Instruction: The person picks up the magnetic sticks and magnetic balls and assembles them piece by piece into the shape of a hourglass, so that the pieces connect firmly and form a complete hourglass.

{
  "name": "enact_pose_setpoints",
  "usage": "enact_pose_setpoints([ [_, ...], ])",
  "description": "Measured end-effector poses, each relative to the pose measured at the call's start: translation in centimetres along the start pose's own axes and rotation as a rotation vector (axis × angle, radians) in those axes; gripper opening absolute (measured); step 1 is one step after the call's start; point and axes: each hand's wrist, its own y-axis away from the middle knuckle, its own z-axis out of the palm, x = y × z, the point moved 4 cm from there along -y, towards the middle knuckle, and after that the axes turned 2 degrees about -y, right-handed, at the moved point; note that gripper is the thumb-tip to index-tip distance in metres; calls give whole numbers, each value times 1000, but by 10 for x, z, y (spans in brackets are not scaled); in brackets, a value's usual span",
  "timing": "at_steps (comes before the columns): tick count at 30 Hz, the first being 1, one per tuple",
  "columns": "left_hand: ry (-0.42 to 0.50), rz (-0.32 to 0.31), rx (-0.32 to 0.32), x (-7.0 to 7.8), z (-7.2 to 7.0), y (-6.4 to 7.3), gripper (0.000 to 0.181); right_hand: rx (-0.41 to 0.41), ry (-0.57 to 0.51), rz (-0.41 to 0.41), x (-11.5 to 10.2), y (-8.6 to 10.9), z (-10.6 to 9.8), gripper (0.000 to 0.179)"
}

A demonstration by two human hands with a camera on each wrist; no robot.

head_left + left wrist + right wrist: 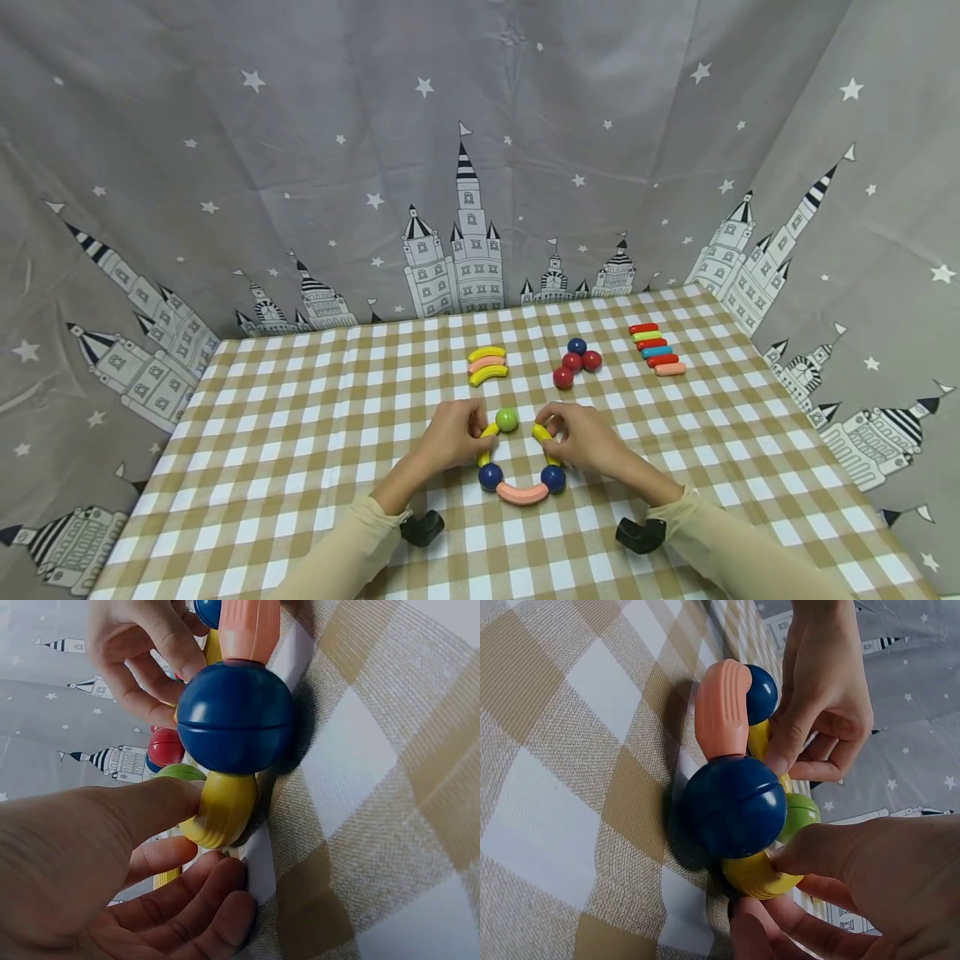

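Observation:
A nearly closed ring of toy pieces lies on the checked cloth. Its near side is a curved pink stick (522,494) between two blue balls, the left blue ball (491,477) and the right blue ball (553,477). From each ball a curved yellow stick runs away from the person. My left hand (452,435) pinches the left yellow stick (225,810) between thumb and fingers; a green ball (507,419) sits at its far end. My right hand (588,435) pinches the right yellow stick (759,876), whose far tip stands apart from the green ball.
Beyond the ring lie stacked yellow and pink curved sticks (488,376). Right of them is a cluster of red balls (563,377) with a blue ball (577,346). Several straight coloured sticks (657,352) form a row at far right. A grey castle-print curtain (337,167) surrounds the table.

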Motion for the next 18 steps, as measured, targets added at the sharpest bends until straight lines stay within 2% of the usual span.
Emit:
enact_pose_setpoints([
  [4,-3,-14,38,0,3,-1,25,10,2,-1,1,-2,0,27],
  [9,-13,-10,105,4,8,-8,40,31,-10,-21,1,-3,-2,27],
  [18,24,-11,103,7,13,-14,24,78,-10,-103,0,-6,-5,26],
])
